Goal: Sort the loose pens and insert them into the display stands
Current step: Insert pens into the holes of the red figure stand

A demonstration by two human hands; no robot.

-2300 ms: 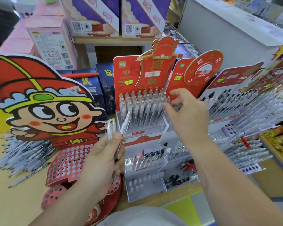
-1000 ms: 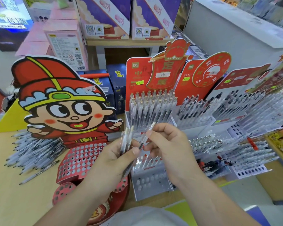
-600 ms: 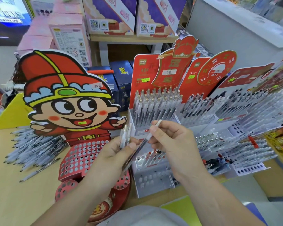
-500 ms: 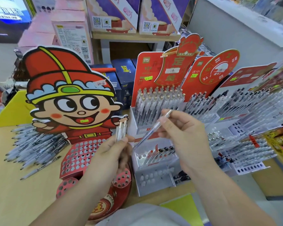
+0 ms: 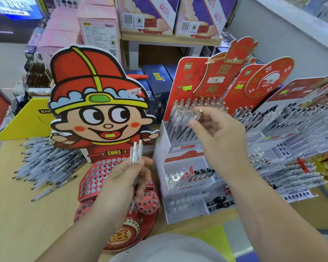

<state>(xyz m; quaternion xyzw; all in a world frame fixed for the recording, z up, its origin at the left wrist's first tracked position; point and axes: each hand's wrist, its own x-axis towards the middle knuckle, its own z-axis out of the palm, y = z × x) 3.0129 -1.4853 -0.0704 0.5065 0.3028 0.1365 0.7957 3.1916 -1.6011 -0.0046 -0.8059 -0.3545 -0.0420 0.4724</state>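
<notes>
- Bench [image 5: 13, 214]: pale wood, carrying all the stands and the loose stock.
- Cartoon stand [image 5: 100, 118]: a big cardboard figure in a red hat is standing at centre left. Its red base [image 5: 95, 178] is punched with rows of round holes, and the ones in view are showing empty.
- Tiered stand [image 5: 186, 210]: white, with a red backboard, sitting just right of the cartoon stand. Its top tier is holding a full block of clear upright pens [image 5: 178, 120]. The middle tier is holding only a few, and the lowest tier's contents are too blurred to tell.
- Further stands [image 5: 284, 133]: fanning out to the right, packed with pens.
- Loose pens [image 5: 45, 167]: lying in a heap on the bench, left of the cartoon stand, with a few strays at the near edge.
- Right hand [image 5: 222, 140]: hovering in front of the tiered stand's top tier. Its fingers are pinching a single clear pen [image 5: 197, 115], which is tilting up and to the right, just in front of the upright pens.
- Left hand [image 5: 119, 186]: hanging over the punched base, fingers gripping a small bundle of pens [image 5: 135, 153] upright, ends poking above the thumb.
</notes>
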